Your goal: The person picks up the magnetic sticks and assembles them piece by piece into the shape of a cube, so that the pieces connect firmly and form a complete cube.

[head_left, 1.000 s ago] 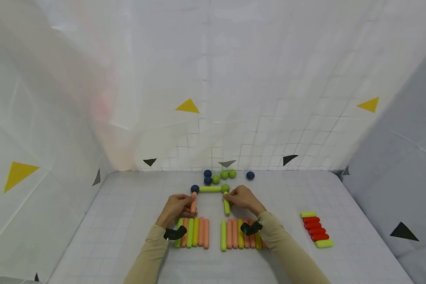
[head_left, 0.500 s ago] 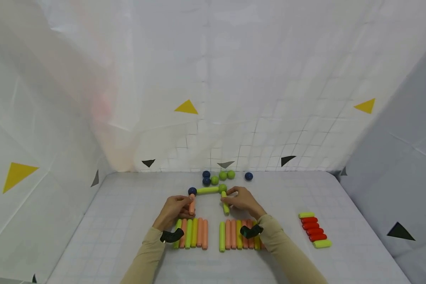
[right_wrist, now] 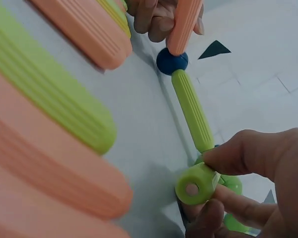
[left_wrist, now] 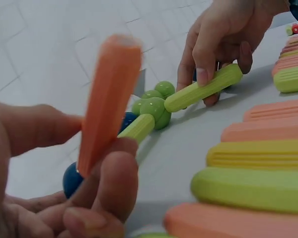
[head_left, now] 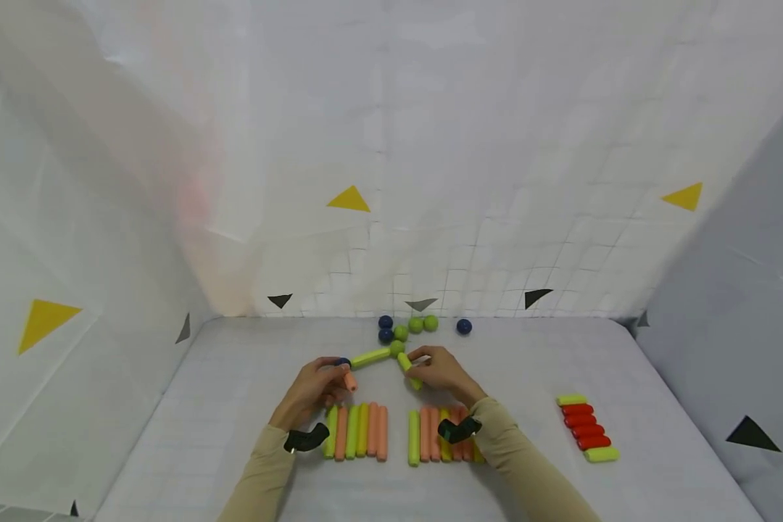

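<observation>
My left hand (head_left: 313,384) pinches a salmon-orange ridged rod (left_wrist: 109,99) between thumb and fingers, and the rod meets a dark blue ball (right_wrist: 171,60). From that ball a lime-green rod (head_left: 370,357) runs to a green ball (head_left: 397,348). On the green ball's other side, another lime rod (left_wrist: 208,89) is pinched by my right hand (head_left: 442,368). In the right wrist view this rod's near end faces the camera, with a small round metallic spot (right_wrist: 192,189). The left fingers partly cover the blue ball in the head view.
Loose blue balls (head_left: 386,335) and green balls (head_left: 415,325) sit at the back, with one blue ball (head_left: 464,327) apart. Two rows of rods, left (head_left: 362,429) and right (head_left: 425,433), lie nearer. Short red rods (head_left: 583,431) lie far right.
The joined piece has shifted left, its blue-ball end swinging toward me, so the linking lime rod lies slanted. Both held rods have tilted, their near ends pointing more to the right.
</observation>
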Tool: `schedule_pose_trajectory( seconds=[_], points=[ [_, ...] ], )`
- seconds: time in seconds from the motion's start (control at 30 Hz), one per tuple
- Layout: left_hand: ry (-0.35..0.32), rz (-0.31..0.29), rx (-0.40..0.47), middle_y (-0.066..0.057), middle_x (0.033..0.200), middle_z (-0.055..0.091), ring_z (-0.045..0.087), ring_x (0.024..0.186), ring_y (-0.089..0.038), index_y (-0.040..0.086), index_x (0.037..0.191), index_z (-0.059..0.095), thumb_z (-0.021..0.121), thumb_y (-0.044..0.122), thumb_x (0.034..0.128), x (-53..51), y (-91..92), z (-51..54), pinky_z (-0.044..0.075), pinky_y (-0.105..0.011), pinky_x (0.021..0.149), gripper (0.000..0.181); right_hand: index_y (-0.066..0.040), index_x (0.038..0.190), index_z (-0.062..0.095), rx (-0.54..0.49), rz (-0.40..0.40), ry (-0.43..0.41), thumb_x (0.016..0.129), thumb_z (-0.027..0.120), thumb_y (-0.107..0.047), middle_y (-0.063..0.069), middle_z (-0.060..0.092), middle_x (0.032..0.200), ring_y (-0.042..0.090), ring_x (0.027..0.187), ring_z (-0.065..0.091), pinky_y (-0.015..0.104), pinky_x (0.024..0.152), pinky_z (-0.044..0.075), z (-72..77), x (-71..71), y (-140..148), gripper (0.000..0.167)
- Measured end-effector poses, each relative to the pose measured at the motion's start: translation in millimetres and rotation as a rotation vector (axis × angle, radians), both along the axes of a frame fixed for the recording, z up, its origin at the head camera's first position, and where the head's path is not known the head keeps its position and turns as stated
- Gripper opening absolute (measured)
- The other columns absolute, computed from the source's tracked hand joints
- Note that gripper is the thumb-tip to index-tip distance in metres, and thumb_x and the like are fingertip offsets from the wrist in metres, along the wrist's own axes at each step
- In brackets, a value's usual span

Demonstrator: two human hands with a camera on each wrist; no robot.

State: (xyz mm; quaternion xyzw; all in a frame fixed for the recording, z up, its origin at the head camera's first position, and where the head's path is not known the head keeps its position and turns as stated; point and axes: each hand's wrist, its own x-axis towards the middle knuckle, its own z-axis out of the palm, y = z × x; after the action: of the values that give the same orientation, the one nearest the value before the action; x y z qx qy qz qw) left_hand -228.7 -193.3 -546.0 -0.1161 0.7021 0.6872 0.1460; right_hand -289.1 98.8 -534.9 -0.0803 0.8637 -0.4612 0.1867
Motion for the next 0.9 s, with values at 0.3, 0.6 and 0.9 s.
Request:
schedule_pose_trajectory(
  seconds=[0.3, 0.6, 0.9],
  points=[
    [-0.029, 0.088, 0.014, -0.009, 0.097, 0.077, 0.062, 0.069, -0.013, -0.001, 0.138, 0.052, 0.070, 0.030, 0.1038, 17.5, -12.2, 8.5, 0.045, -0.023, 0.060, 0.050, -0.015, 0.132, 0.073, 0.002, 0.133, -0.007, 0.092, 0.075, -0.020, 0.011, 0.073, 0.120, 0.019, 0.095, 0.067, 0.033, 0.076, 0.054, 2.4, -5.8, -14.9, 0.040],
    [-0.043, 0.088, 0.058, -0.013, 0.103, 0.081, 0.076, 0.078, -0.016, -0.001, 0.143, 0.043, 0.068, 0.021, 0.1038, 31.7, -2.9, 13.0, 0.053, -0.024, 0.064, 0.051, -0.006, 0.130, 0.071, -0.107, -0.036, -0.018, 0.086, 0.082, -0.008, 0.020, 0.073, 0.124, 0.026, 0.102, 0.071, 0.034, 0.076, 0.058, 5.3, -4.3, -18.3, 0.045],
    [-0.013, 0.150, 0.115, -0.022, 0.100, 0.080, 0.080, 0.077, -0.025, -0.004, 0.141, 0.044, 0.068, 0.011, 0.1035, 36.5, 4.6, 16.2, 0.064, -0.033, 0.071, 0.047, -0.004, 0.111, 0.075, -0.172, -0.245, 0.004, 0.085, 0.091, -0.021, 0.013, 0.076, 0.107, 0.016, 0.076, 0.071, 0.031, 0.064, 0.060, 0.0, -5.2, -16.9, 0.035]
  ],
)
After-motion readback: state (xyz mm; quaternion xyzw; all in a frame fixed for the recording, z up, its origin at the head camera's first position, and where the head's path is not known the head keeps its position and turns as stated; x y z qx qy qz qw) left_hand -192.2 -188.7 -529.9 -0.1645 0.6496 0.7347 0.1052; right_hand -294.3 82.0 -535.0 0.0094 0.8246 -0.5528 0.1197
